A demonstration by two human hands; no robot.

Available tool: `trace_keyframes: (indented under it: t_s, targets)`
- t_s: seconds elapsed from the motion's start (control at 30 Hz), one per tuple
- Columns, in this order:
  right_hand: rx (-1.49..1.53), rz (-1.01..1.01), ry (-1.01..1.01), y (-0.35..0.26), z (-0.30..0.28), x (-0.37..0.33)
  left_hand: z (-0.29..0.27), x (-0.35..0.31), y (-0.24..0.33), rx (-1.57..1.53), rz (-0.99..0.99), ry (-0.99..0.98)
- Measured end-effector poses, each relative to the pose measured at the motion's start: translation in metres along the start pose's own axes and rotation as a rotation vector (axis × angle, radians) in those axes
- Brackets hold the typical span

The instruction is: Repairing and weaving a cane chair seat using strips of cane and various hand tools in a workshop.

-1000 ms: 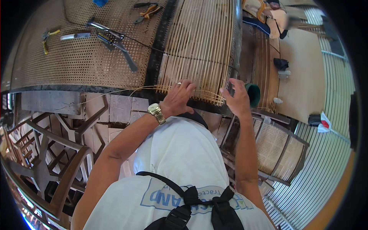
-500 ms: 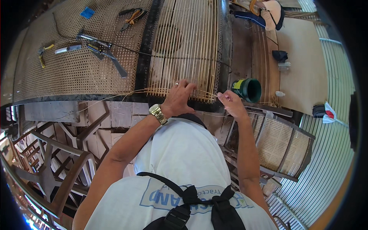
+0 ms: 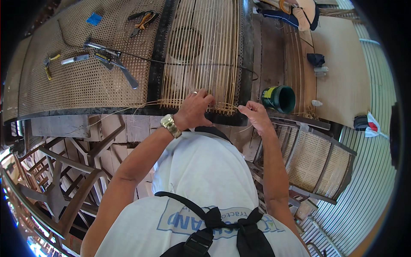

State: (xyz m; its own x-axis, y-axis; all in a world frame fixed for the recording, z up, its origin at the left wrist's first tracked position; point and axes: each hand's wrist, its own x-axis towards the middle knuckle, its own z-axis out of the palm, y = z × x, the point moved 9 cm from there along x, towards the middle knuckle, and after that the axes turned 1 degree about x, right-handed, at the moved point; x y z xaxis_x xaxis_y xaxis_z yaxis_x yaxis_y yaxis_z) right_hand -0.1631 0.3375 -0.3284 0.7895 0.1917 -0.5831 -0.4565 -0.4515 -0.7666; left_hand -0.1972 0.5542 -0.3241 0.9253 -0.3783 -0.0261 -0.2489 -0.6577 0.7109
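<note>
Pale cane strands (image 3: 209, 47) run lengthwise over a dark wooden frame (image 3: 155, 70), with short crosswise strands woven in near its front edge. Across this woven edge lies my left hand (image 3: 195, 110), fingertips resting on the strands and thumb apart, pointing toward me. It wears a ring and a gold-coloured watch (image 3: 170, 124). At the frame's right front corner my right hand (image 3: 256, 115) pinches a thin cane strand between thumb and forefinger. Long loose cane ends (image 3: 115, 112) trail left from the weave.
On the finished cane panel (image 3: 102, 85) lie orange-handled pliers (image 3: 144, 23), yellow-handled pliers (image 3: 49, 67), a hammer (image 3: 102, 48), blades and a blue scrap (image 3: 93, 19). A green bucket (image 3: 278, 99) stands right. Chair frames (image 3: 85, 184) crowd the left; another person (image 3: 295, 15) sits far right.
The whole view has shifted slightly. My right hand has drawn a little to the right of the frame, still pinching the strand. My left hand stays on the weave.
</note>
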Motion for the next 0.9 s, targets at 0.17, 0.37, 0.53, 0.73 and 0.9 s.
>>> trace_keyframes:
  t_s: [0.17, 0.37, 0.53, 0.73, 0.9]
  targets:
    - [-0.002, 0.051, -0.019, -0.001, -0.003, -0.001, -0.01, 0.012, 0.044, -0.076, 0.11, 0.111]
    - [0.09, 0.042, -0.031, 0.006, -0.007, 0.008, 0.001, 0.025, 0.05, 0.004, 0.109, 0.082]
    - [0.191, 0.11, -0.055, 0.004, -0.006, 0.007, 0.007, 0.026, 0.051, -0.022, 0.182, 0.108]
    - [0.293, 0.092, -0.051, 0.019, -0.006, 0.007, 0.01, 0.037, 0.049, -0.057, 0.169, -0.021]
    - [0.249, 0.056, -0.058, 0.008, 0.002, 0.001, 0.013, 0.026, 0.037, -0.132, 0.122, -0.009]
